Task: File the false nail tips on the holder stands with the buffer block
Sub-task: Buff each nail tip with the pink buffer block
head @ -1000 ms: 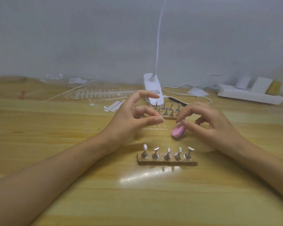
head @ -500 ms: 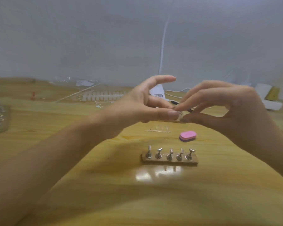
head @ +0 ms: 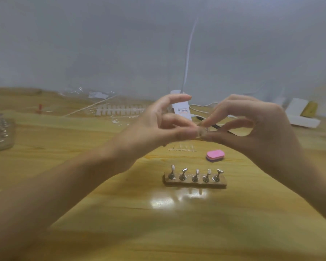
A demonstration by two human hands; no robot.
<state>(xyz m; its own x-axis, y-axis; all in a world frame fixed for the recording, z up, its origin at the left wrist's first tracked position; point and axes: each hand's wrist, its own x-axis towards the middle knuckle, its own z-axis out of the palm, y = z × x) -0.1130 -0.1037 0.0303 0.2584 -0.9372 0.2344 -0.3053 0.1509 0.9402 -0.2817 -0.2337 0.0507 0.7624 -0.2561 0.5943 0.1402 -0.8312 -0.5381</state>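
Note:
A wooden holder base [head: 195,182] with several metal stands sits on the table in front of me. The pink buffer block [head: 215,155] lies flat on the table just behind it, to the right. My left hand [head: 158,127] and my right hand [head: 256,127] are raised above the table, fingertips meeting around a small clear nail tip [head: 201,131]. The view is blurred, so I cannot tell which hand bears the tip. An empty clear sprue strip [head: 182,148] lies under my hands.
Behind are a white lamp base [head: 182,108] with its cable, a strip of nail tips [head: 119,110], plastic packaging, a dark nail file [head: 221,127] and white boxes [head: 301,115] at the right. Another holder set [head: 0,132] stands at the far left edge.
One second ago my right hand held the pink buffer block low over the table. It has let the block go, and both hands have risen and come together on the clear tip.

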